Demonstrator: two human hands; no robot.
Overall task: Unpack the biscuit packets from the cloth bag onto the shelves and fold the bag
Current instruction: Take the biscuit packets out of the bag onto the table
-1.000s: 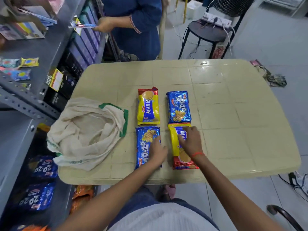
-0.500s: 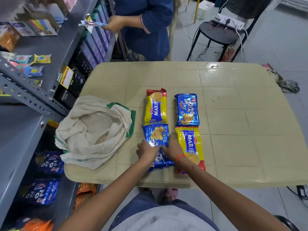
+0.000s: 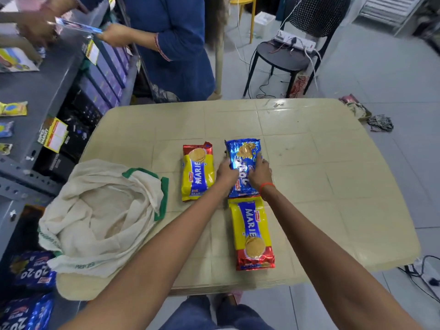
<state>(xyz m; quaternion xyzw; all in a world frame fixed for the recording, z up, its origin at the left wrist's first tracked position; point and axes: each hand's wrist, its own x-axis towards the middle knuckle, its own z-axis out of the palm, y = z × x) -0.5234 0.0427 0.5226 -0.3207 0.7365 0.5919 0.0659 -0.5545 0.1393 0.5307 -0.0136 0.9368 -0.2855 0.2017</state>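
- Change since the earlier frames: the blue 20-20 packet (image 3: pixel 242 166) that lay at the near left of the group now sits at the far right, gripped by both hands; whether it rests on a second blue packet there cannot be told.
- Table (image 3: pixel 321 186): beige, tile-patterned top filling the centre of the view; all unpacked items lie on it.
- Metal shelving (image 3: pixel 28 91): grey rack from 8 to 11 o'clock, carrying dark boxes and small sachets; more blue 20-20 packets (image 3: pixel 31 272) lie on its low shelf at 8 o'clock.
- Cloth bag (image 3: pixel 100 217): cream with green trim, slumped open at the table's 8 o'clock edge, well apart from the packets.
- Second person (image 3: pixel 171 44): in a blue garment at 12 o'clock, holding a flat packet toward the rack.
- Black chair (image 3: pixel 285 58): at 1 o'clock beyond the table, with a power strip on its seat.
- Near Marie packet (image 3: pixel 252 232): yellow and red, at 6 o'clock, just below the blue packet.
- Far Marie packet (image 3: pixel 197 171): at 10 o'clock of centre, just beside the left hand.
- Left hand (image 3: pixel 227 172): fingers closed on the blue packet's left edge.
- Right hand (image 3: pixel 259 173): fingers closed on its right edge; a red thread circles the wrist.
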